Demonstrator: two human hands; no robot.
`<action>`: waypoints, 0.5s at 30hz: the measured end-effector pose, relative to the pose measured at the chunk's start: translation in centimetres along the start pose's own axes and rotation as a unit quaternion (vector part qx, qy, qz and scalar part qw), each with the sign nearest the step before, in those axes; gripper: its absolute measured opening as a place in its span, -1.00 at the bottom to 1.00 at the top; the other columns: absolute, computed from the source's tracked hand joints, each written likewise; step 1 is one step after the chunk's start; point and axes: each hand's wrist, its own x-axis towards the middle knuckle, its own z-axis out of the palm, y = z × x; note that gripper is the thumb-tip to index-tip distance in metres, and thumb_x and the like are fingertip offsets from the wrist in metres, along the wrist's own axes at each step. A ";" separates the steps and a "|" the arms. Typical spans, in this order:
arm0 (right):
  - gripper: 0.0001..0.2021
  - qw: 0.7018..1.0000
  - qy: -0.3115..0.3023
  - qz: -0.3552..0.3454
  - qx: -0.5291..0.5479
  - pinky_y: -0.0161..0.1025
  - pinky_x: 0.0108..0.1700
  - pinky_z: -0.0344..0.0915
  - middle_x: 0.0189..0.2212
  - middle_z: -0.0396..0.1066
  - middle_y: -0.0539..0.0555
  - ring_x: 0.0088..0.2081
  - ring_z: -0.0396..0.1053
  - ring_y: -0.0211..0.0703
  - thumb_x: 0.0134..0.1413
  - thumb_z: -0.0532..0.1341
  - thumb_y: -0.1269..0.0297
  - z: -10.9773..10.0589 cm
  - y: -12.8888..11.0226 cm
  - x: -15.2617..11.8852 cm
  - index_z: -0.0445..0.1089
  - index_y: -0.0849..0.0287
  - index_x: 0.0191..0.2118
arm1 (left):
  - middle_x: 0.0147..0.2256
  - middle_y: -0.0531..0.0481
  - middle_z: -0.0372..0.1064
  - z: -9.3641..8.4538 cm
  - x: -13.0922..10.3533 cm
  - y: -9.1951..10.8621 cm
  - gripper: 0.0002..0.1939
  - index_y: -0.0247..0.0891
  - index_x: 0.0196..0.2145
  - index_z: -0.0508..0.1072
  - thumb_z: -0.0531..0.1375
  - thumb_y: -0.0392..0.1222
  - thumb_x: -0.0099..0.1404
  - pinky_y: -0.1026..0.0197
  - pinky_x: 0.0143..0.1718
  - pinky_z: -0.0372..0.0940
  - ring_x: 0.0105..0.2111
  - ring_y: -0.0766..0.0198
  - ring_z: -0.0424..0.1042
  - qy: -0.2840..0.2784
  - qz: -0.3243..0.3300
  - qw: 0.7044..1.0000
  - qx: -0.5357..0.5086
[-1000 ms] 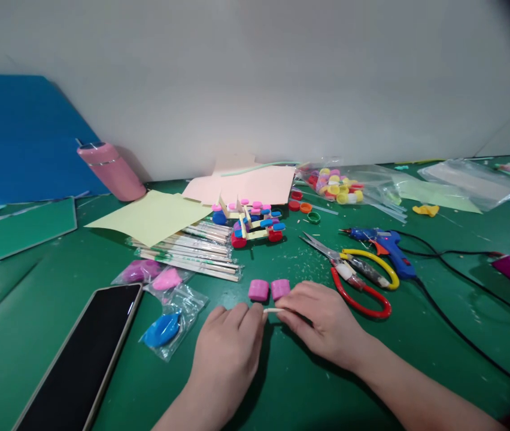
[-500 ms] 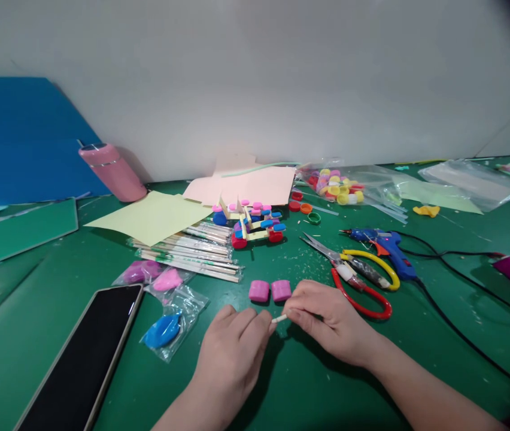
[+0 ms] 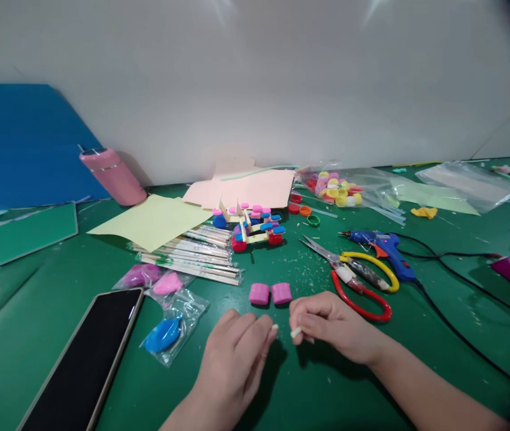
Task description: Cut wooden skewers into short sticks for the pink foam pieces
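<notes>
Working above the green table (image 3: 147,389), the left hand (image 3: 237,350) and right hand (image 3: 333,326) are best held steady near the pink cylinders (image 3: 259,294), a pale stick piece (image 3: 275,327) pinched in the left, a second piece (image 3: 296,332) in the right.

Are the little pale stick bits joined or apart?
Apart: one short pale stick piece pokes from the left hand, a second piece from the right hand, with a gap between.

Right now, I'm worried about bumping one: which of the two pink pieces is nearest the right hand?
The pink piece on the right, close to the right hand; its twin sits farther left.
</notes>
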 end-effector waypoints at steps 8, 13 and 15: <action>-0.76 0.980 0.089 0.033 0.172 -0.41 -0.60 -0.14 -0.75 0.12 -0.14 -0.68 -0.06 -0.43 0.16 0.05 0.19 0.1 0.8 0.0 0.30 0.24 -0.41 | -0.53 0.03 0.24 0.1 0.0 -0.8 -0.83 -0.28 -0.26 0.34 0.02 -0.38 0.21 0.30 -0.50 0.20 -0.53 0.32 0.25 0.082 -0.112 0.990 -0.039; -0.80 0.977 0.099 0.026 0.189 -0.41 -0.53 0.03 -0.64 0.31 -0.04 -0.61 0.12 -0.38 0.18 0.01 0.20 0.2 0.3 0.3 0.20 0.19 -0.39 | -0.46 -0.01 0.30 0.2 0.2 -1.7 -0.84 -0.26 -0.28 0.38 0.02 -0.31 0.22 0.25 -0.43 0.25 -0.46 0.26 0.32 0.073 -0.186 0.980 -0.020; -0.81 0.977 0.103 0.016 0.188 -0.38 -0.45 0.09 -0.54 0.32 -0.01 -0.53 0.18 -0.35 0.17 0.03 0.21 0.2 0.3 0.3 0.20 0.19 -0.39 | -0.43 -0.06 0.31 0.4 0.2 -2.4 -0.82 -0.29 -0.34 0.41 0.02 -0.27 0.22 0.21 -0.42 0.26 -0.43 0.22 0.34 0.032 -0.212 0.977 0.010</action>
